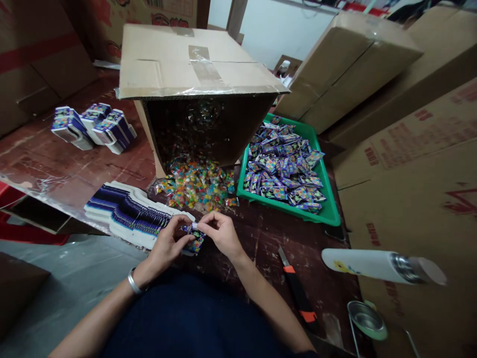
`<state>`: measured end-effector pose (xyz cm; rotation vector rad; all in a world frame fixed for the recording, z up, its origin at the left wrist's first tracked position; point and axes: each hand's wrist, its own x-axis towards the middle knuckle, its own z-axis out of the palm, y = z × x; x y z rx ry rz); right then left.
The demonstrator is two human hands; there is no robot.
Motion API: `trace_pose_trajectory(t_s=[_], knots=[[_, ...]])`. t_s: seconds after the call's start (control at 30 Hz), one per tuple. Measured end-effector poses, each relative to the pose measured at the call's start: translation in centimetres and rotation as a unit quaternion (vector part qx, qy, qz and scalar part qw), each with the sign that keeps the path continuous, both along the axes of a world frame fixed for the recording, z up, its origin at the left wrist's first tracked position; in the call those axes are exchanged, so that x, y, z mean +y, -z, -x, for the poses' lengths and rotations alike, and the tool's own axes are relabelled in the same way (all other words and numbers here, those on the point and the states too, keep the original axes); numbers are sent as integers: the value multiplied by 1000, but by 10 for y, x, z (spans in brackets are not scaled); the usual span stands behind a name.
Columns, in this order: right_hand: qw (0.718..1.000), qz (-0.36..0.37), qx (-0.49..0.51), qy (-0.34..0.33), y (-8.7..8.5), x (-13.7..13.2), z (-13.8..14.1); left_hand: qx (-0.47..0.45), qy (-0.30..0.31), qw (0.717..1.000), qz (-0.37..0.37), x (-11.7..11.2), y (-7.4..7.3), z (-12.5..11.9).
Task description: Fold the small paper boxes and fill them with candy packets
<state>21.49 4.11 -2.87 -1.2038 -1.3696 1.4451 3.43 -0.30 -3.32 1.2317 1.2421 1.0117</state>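
My left hand (169,244) and my right hand (219,231) meet at the near end of a long row of flattened printed packets. Between them is a small purple printed carton (196,241) with a colourful pattern. The left fingers grip its left side, while the right thumb and forefinger pinch its white top flap. To the left, the row of flat cartons (126,214) lies overlapped in a fan. Just beyond my hands, clear bags of colourful candy (199,184) spill from an opened cardboard box (201,64) lying on its side.
A green tray (331,211) at the right holds many filled purple packs (283,164). A utility knife (296,286) with its blade showing and a white flask (357,263) lie nearer me. Bundled cartons (93,127) stand far left. Large cardboard boxes (413,199) line the right.
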Motion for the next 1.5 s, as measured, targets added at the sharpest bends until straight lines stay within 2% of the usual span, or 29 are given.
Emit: trace_pose_trajectory(t_s=[0.17,0.33,0.47,0.53,0.6,0.67,0.77,0.87,0.93,1.0,1.07,1.17,1.23,1.3,1.4,1.5], knots=[[1000,-17,-11,-21,-3,6,-3,-6,28,1000,11,0,-2,2],[991,-124,-40,-25,-7,-10,-2,-35,33,997,64,-4,-6,2],[982,-156,-72,-80,-1,-23,-15,-50,35,994,86,-13,6,0],[978,-160,-123,-60,8,-19,-24,-42,61,993,96,-16,13,5],[960,-176,-216,16,18,-10,-33,9,101,990,96,-15,15,16],[926,-198,-315,66,29,3,-38,89,145,983,73,-10,10,32],[882,-233,-408,30,43,18,-39,161,234,958,45,1,-7,59],[865,-262,-427,6,49,23,-39,167,305,937,39,10,-23,73],[876,-271,-399,16,48,23,-41,163,286,943,46,13,-27,73],[904,-262,-334,50,41,20,-45,160,221,960,60,15,-24,66],[940,-216,-248,96,28,15,-48,154,156,973,74,15,-16,54],[972,-129,-139,135,4,7,-47,115,127,981,86,14,-3,33],[979,-115,-118,124,-10,2,-43,76,130,985,85,13,1,20],[978,-132,-132,91,-18,-2,-37,48,137,986,81,13,2,10],[967,-181,-173,52,-21,-4,-28,20,142,987,74,14,-1,1],[944,-244,-216,54,-18,-4,-21,-12,121,990,70,13,-2,-4]])
